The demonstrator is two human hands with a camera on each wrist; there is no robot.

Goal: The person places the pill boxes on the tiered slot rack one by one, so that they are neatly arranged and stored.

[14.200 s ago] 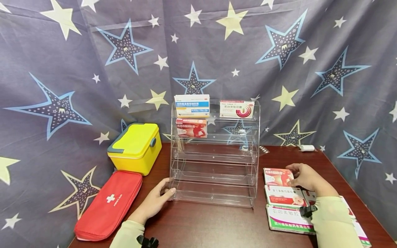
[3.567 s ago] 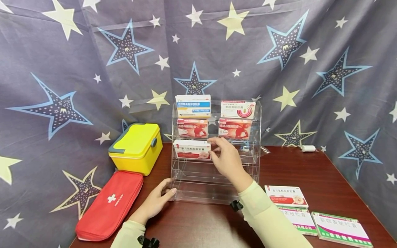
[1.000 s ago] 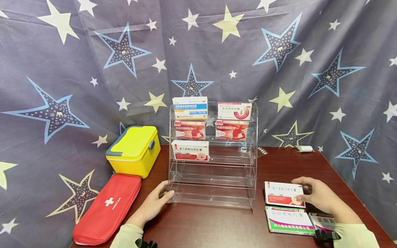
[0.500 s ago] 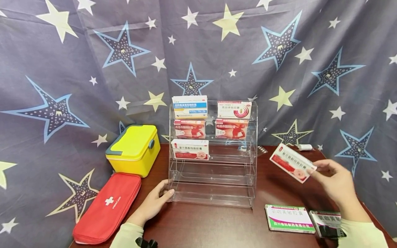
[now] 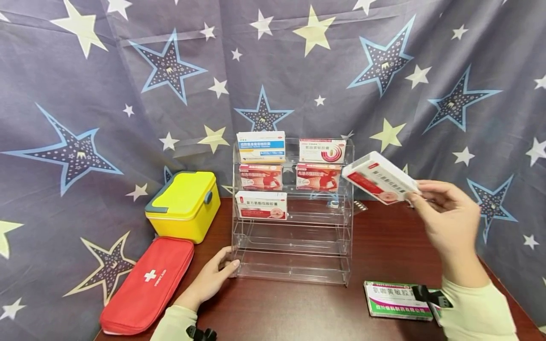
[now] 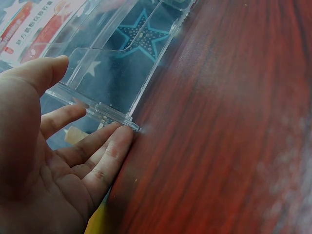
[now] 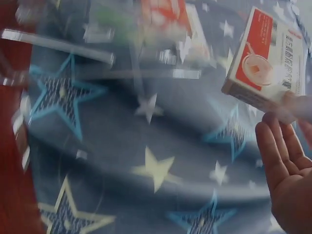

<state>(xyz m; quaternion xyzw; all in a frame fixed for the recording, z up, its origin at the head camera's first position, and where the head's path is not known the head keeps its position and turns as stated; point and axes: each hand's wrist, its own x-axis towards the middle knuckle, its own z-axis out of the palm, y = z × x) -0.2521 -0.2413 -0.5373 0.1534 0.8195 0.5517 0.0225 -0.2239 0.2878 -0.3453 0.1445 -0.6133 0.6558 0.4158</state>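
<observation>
My right hand [image 5: 452,218] pinches a white and red medicine box [image 5: 381,177] by one end, holding it tilted in the air right of the clear display rack [image 5: 294,274]. In the right wrist view the thumb lies on this medicine box [image 7: 265,58]. My left hand [image 5: 212,277] rests at the rack's lower left corner; in the left wrist view, the fingertips [image 6: 124,136] touch its bottom edge and the thumb stands apart. On the rack's upper tiers are a blue-white box [image 5: 261,148], a white box with red rings [image 5: 323,151], two red boxes [image 5: 261,177] and a matching white-red box [image 5: 261,207].
Green and white medicine boxes [image 5: 396,305] lie on the table at right, partly hidden by my right wrist. A red first-aid pouch [image 5: 149,284] and a yellow box [image 5: 185,203] lie to the left. A small white roll and a blister strip [image 5: 360,206] are behind.
My right hand has picked the white-red box off the table and brought it up and left towards the rack. Earlier, a second red box and a white-red box went onto the rack. My left hand stays.
</observation>
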